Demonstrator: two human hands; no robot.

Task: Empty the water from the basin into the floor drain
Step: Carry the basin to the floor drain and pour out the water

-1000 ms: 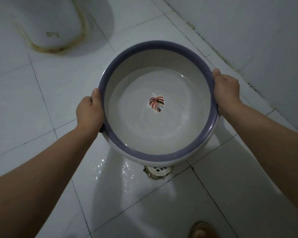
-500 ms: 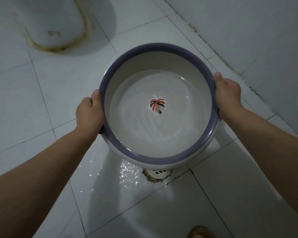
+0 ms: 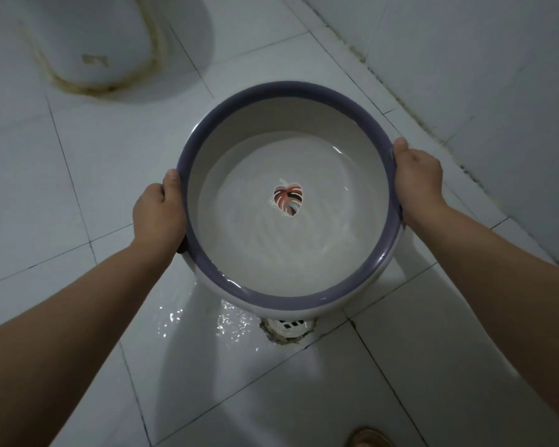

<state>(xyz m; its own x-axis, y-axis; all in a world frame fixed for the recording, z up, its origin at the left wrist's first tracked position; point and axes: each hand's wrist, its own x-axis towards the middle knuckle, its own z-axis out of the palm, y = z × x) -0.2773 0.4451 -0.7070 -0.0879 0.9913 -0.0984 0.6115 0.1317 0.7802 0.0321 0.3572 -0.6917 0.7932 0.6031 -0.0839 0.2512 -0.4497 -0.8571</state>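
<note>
So the basin (image 3: 381, 124) was up in the air over the tiled floor (image 3: 78, 188), white with a purple rim, and both hands were wrapped around that rim on opposite sides. Left hand (image 3: 157, 211) gripped the left edge with the thumb lying along the top of the rim, right hand (image 3: 418, 179) did the same on the right edge, fingers curled underneath where I couldn't see them. The basin was tilted a bit toward the camera, near edge lower, and the water (image 3: 291, 250) inside was rippling and pooled against that near side. There was a leaf sticker (image 3: 288, 197) on the bottom, showing through the water. The drain (image 3: 288, 327) sat on the floor right under the near edge of the basin, half hidden by it, with a wet shiny patch (image 3: 207, 321) on the tiles just left of it. A toilet base (image 3: 88, 43) was at the top left, the wall (image 3: 481, 75) on the right, and a sandal toe (image 3: 368, 438) poked in at the bottom.
</note>
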